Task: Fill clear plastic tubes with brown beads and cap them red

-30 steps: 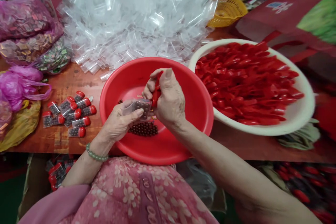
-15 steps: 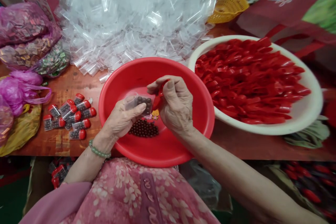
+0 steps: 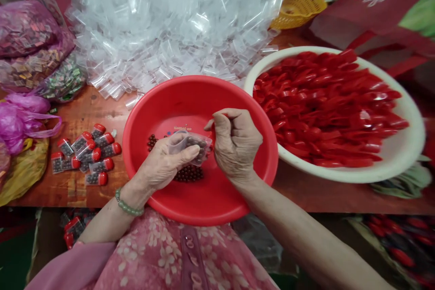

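Note:
My left hand (image 3: 161, 158) grips a small clear plastic container (image 3: 199, 148) partly filled with dark brown balls, tilted over the red basin (image 3: 200, 210). My right hand (image 3: 237, 142) is closed in a pinch just right of the container. A red plastic piece (image 3: 213, 135) shows at its fingertips, mostly hidden by the fingers. Loose dark brown balls (image 3: 189, 174) lie on the basin floor below the container, and a few more sit at its left side.
Several filled containers with red caps (image 3: 98, 166) lie left on the wooden table (image 3: 113, 195). Clear empty containers (image 3: 163, 22) are heaped behind. A white basin (image 3: 403, 163) of red plastic pieces stands right. A yellow basket (image 3: 295, 7) and bags (image 3: 27, 31) stand farther back.
My right hand has moved slightly right and down, its fingers curling more tightly. My left hand has shifted the container a little right and down. More loose balls show on the basin's left side.

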The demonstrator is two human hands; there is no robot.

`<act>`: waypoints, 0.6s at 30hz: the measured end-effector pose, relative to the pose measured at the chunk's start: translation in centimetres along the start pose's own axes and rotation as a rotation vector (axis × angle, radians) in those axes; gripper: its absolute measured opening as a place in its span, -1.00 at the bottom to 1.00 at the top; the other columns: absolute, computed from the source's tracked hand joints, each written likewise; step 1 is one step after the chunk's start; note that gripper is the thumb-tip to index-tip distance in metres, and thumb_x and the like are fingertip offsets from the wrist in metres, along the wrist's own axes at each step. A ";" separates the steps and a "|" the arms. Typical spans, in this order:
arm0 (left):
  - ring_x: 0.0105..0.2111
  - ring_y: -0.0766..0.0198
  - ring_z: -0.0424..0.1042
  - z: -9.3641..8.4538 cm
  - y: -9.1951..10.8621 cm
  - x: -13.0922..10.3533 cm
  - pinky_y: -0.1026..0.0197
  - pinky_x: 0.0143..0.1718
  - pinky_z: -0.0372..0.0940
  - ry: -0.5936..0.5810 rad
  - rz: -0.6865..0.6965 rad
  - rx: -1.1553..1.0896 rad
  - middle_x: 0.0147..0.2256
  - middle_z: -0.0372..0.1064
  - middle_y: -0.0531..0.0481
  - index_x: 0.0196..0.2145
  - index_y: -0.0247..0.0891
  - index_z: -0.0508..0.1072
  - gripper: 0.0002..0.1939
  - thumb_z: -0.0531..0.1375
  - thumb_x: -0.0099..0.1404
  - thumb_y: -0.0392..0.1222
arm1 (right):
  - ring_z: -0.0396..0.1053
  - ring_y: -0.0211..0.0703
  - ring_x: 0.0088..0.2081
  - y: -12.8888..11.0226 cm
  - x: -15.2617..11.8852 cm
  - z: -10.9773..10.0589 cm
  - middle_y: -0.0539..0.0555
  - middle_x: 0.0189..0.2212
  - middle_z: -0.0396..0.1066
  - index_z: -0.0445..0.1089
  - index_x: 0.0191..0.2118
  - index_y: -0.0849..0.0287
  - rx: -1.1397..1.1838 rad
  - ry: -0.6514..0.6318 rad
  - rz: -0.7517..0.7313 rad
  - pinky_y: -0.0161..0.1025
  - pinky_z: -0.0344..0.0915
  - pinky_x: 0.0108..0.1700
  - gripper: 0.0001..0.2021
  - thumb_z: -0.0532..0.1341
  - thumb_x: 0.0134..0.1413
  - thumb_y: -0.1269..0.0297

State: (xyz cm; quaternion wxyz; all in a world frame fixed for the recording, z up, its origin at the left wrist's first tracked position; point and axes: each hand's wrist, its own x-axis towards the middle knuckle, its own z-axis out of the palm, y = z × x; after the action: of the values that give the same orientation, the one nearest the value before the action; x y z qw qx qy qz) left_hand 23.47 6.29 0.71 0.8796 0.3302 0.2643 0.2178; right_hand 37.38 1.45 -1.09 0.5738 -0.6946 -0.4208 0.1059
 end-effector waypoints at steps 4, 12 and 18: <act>-0.32 0.34 0.42 -0.1 0.0 0.2 0.27 -0.22 0.33 0.044 0.063 0.021 -0.29 0.46 -0.03 -0.27 -0.31 0.58 -0.69 0.45 0.05 -0.12 | 0.50 -0.11 -0.32 0.6 -0.2 -0.9 0.11 -0.34 0.53 0.42 -0.23 0.02 -0.182 -0.072 -0.273 -0.14 0.44 -0.22 -0.85 0.15 0.29 0.14; -0.34 0.36 0.42 -0.8 1.1 -0.2 0.29 -0.24 0.33 0.042 0.154 0.046 -0.34 0.49 -0.03 -0.28 -0.32 0.59 -0.74 0.44 0.09 -0.13 | 0.54 -0.07 -0.08 0.8 0.0 -2.9 0.20 -0.08 0.56 0.43 0.11 0.11 -0.110 -0.424 -0.548 -0.15 0.51 -0.08 -0.66 0.17 0.25 0.37; -0.26 0.32 0.47 -1.4 0.7 -0.4 0.24 -0.12 0.35 0.053 0.195 0.185 -0.26 0.50 -0.02 -0.21 -0.26 0.56 -0.73 0.39 0.17 -0.09 | 0.52 -0.21 -0.25 -0.3 1.1 -3.3 0.08 -0.23 0.56 0.47 0.03 0.05 0.023 -0.548 -0.256 -0.22 0.50 -0.16 -0.71 0.24 0.20 0.38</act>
State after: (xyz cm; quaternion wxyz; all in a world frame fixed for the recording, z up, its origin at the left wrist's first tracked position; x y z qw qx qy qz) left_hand 22.11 7.19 0.42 0.8128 0.4281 0.2730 0.2854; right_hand 40.02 -0.13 0.57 0.4552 -0.5749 -0.6430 0.2210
